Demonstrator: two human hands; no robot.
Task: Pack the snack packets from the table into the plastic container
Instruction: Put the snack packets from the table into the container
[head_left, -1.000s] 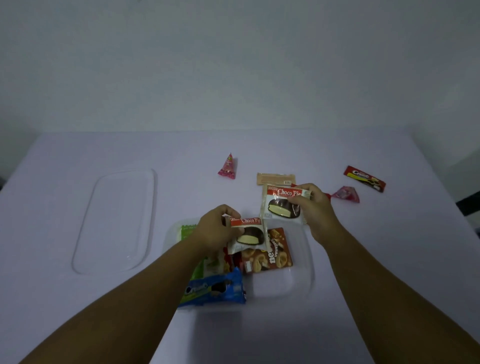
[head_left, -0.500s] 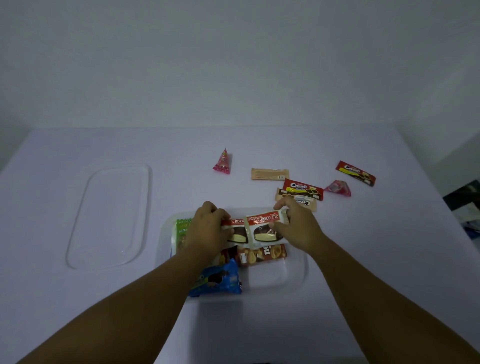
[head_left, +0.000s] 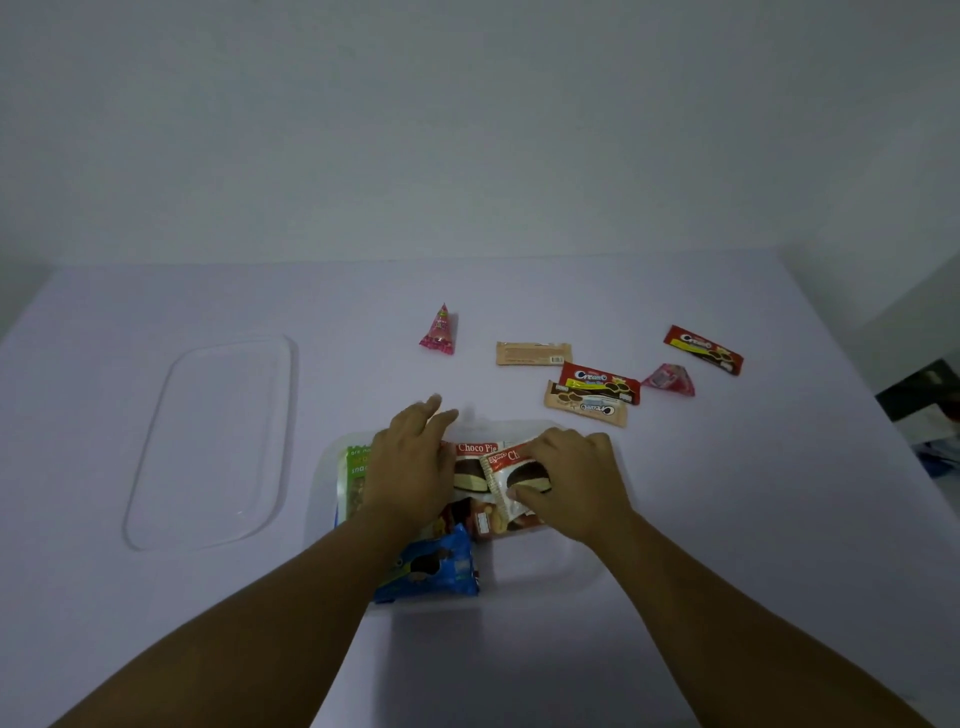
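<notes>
pressing choco pies (head_left: 511, 475) into container (head_left: 582, 577), hands (head_left: 571, 480) inside rim

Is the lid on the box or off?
Off. The clear lid lies flat on the table, left of the open container.

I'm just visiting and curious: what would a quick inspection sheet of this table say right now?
Surface: white table, evenly lit.
Job's things: clear plastic container holds two Choco Pie packets, a blue packet and a green one; six snack packets lie beyond it.
Clutter: clear lid to the left.
Hands: left hand open, lying over the packets; right hand pinches a Choco Pie.
Cables: nothing seen.
Surroundings: plain wall; dark objects at right edge, unclear.
</notes>
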